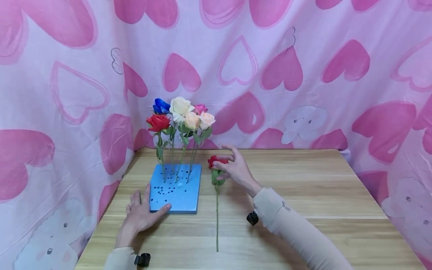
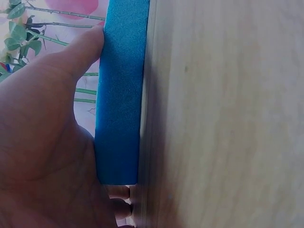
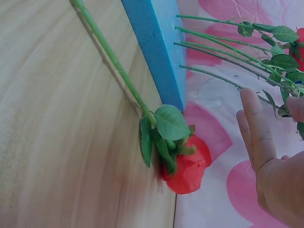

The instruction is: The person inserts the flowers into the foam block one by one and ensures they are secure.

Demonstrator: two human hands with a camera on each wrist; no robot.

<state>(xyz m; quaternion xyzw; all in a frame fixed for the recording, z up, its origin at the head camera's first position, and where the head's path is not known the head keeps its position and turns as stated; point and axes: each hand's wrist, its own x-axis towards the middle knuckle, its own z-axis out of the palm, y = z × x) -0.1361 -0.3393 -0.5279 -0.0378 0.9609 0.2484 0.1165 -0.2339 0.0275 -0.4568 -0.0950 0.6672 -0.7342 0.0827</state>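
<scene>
A blue foam block [image 1: 183, 197] with many small holes lies on the table; several artificial roses stand in it: a blue one [image 1: 161, 106], a red one [image 1: 158, 122], a cream one [image 1: 181, 107], two pale peach ones and a pink one. My left hand [image 1: 141, 212] rests at the block's near left corner, thumb over its front edge and fingers spread along its left side. To the block's right, a single red rose [image 3: 190, 166] lies with its green stem [image 1: 217, 217] toward me. Just above its bloom hovers my right hand [image 1: 237, 170], fingers spread and apart from the flower in the right wrist view.
The wooden table [image 1: 303, 180] extends to the right of the rose. Behind and at both sides hangs a pink curtain [image 1: 209, 45] printed with hearts. The standing roses rise high above the block's back half.
</scene>
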